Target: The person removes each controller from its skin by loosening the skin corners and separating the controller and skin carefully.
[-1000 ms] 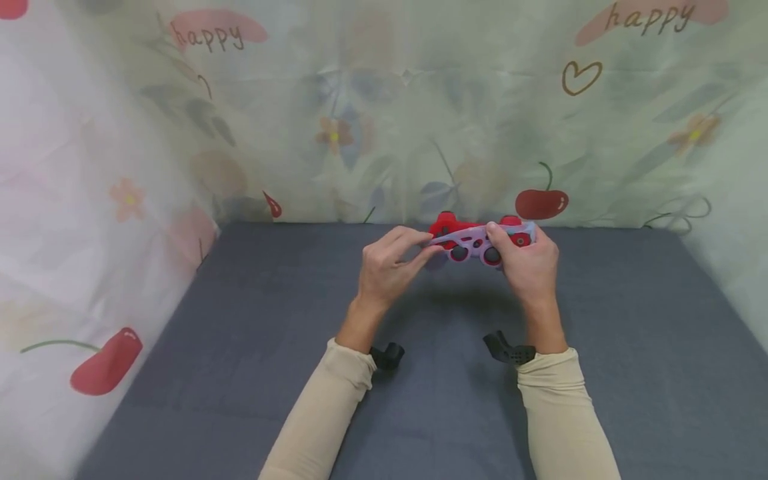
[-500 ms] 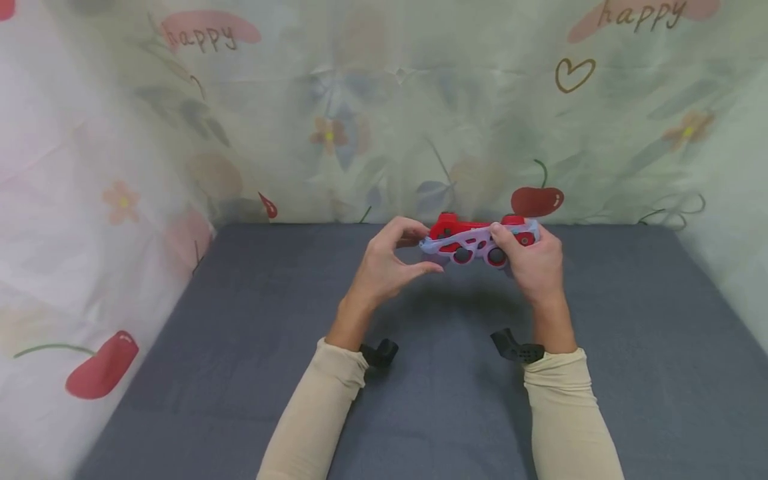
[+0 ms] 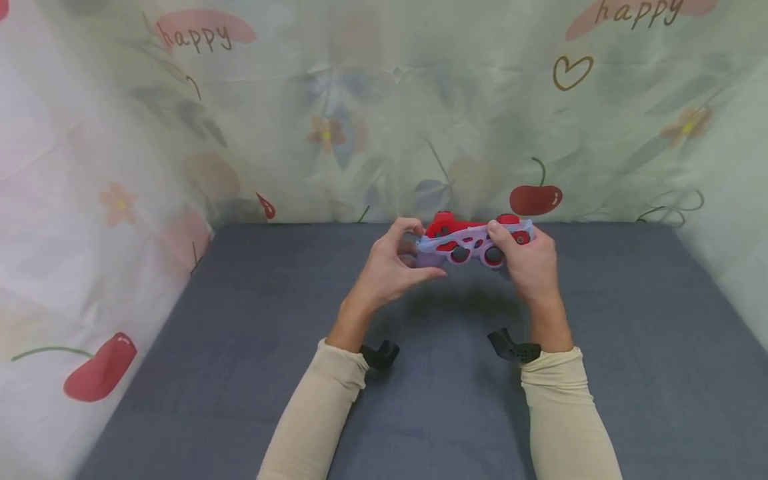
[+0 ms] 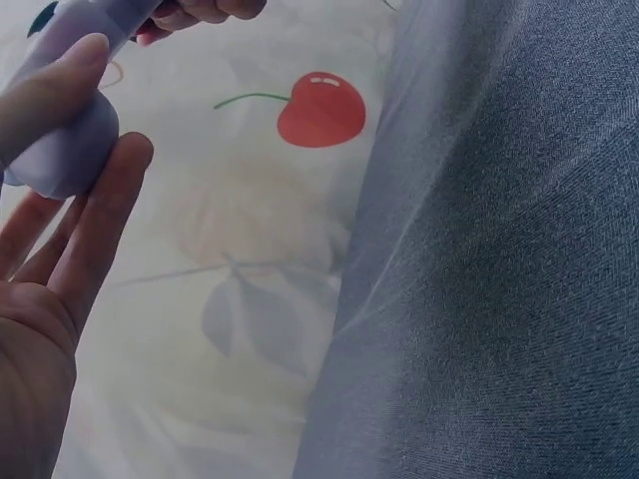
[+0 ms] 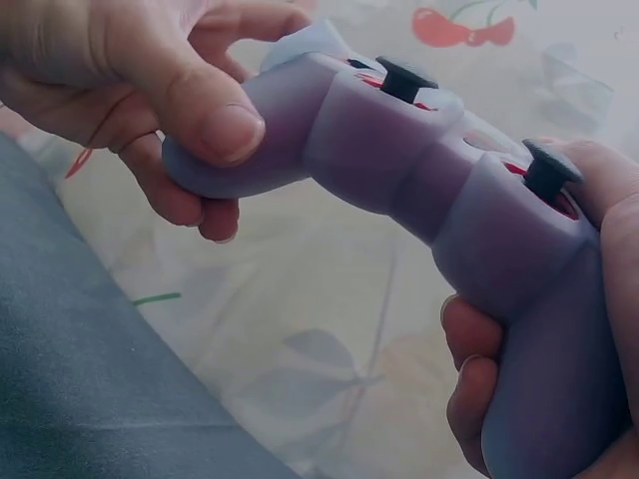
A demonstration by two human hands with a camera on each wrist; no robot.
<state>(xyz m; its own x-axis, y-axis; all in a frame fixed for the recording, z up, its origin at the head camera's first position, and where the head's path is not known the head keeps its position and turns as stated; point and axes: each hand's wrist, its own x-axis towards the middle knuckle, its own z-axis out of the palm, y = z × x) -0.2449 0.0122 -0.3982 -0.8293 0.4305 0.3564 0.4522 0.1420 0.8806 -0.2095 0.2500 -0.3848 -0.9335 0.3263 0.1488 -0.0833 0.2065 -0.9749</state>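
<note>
A red game controller (image 3: 441, 225) is held up over the table, partly inside a translucent purple silicone cover (image 3: 431, 259). The cover wraps both grips, and two black thumbsticks (image 5: 407, 78) poke through its holes. Along the far side the red shell shows bare above the cover's edge. My left hand (image 3: 387, 267) is at the left grip, with its thumb on the near side and fingers behind and beneath it, as the right wrist view shows. My right hand (image 3: 531, 267) grips the right end, thumb on top near the buttons and fingers curled underneath.
A dark grey cloth (image 3: 270, 320) covers the table. Behind it and at the sides hang light printed curtains (image 3: 384, 133) with cherries and flowers. Black wrist mounts (image 3: 381, 355) sit at both cuffs.
My left hand has let go of its pinch on the cover's edge, spread, and come round the left grip. The cover's left end now sits lower around that grip. My right hand keeps its hold.
</note>
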